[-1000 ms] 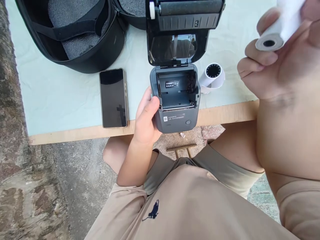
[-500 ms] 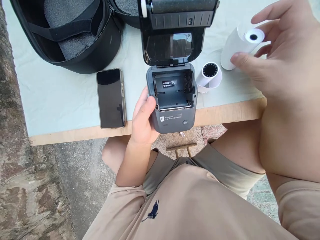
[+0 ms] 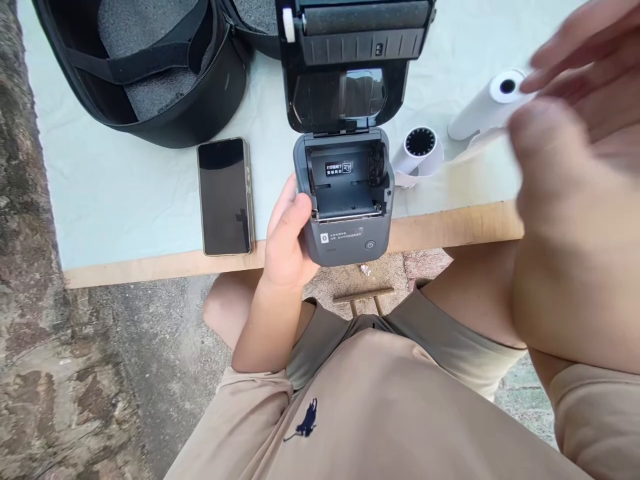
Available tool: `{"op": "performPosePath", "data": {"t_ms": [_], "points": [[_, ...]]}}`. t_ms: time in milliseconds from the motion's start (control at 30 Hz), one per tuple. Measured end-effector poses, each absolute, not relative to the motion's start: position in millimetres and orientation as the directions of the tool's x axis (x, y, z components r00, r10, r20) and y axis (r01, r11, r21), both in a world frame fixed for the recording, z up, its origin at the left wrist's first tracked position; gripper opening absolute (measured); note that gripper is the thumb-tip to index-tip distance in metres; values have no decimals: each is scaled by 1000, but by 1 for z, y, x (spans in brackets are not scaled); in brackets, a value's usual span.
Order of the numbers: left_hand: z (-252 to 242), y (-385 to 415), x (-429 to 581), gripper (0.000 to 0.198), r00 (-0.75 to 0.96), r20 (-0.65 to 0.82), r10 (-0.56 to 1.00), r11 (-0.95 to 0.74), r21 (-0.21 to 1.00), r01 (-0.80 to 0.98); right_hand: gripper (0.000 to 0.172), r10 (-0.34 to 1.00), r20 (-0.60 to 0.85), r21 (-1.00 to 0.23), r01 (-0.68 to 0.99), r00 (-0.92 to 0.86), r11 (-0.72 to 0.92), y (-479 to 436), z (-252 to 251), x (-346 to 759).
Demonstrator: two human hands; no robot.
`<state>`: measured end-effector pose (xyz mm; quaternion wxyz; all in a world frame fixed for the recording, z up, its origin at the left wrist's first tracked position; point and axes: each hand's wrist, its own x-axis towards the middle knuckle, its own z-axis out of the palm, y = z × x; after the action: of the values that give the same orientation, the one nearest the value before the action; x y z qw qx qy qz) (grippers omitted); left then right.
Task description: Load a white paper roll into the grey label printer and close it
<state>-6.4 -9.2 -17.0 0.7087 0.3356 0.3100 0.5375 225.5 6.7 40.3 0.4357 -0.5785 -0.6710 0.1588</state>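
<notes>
Left hand (image 3: 287,240) fingers wrap the lid-open printer (image 3: 347,227) overhanging the tabletop's (image 3: 125,200) near edge, right hand (image 3: 565,153) fingers spread, blurred, beside the paper roll (image 3: 483,107) near the right edge; likely risks: a nudge rolls it off unspooling, slack grip tips the printer.

Brought the paper roll (image 3: 480,110) down from up near the camera, where a second ago had it pinched in the fingers of the right hand (image 3: 565,153). Half a second back, lowered it to the table (image 3: 125,193), fingers curled round it. Now lying flatter there, hollow end swung up and to the right. Opened the fingers wide, all blur, just at that end, contact unclear. Drawn out a loose paper tail (image 3: 480,141) toward the thumb.
</notes>
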Motion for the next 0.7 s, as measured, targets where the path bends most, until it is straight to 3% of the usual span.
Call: {"op": "performPosePath", "data": {"t_ms": [33,100,200,367,533,600,700], "points": [[-17,-9,-6,33,229,-81,970,198,811,-550,40,873,487,-659,650,-16,379,6,39,220],[-16,-9,-7,33,231,-86,969,202,816,-541,33,860,484,-524,733,-163,434,6,37,210],[-14,-8,-7,33,248,-81,965,206,820,-534,30,906,379,-378,862,-189,338,7,37,198],[-12,-7,-8,31,255,-107,961,232,814,-532,42,918,374,-115,975,-134,190,5,40,189],[-17,-8,-8,32,244,-108,964,228,806,-546,33,981,126,-109,981,-145,159,10,38,191],[-19,-8,-8,32,248,-72,966,209,786,-582,30,977,156,-130,977,-146,167,13,38,194],[-18,-9,-8,29,261,-53,964,208,762,-613,34,913,350,-229,925,-212,302,12,37,200]]}}
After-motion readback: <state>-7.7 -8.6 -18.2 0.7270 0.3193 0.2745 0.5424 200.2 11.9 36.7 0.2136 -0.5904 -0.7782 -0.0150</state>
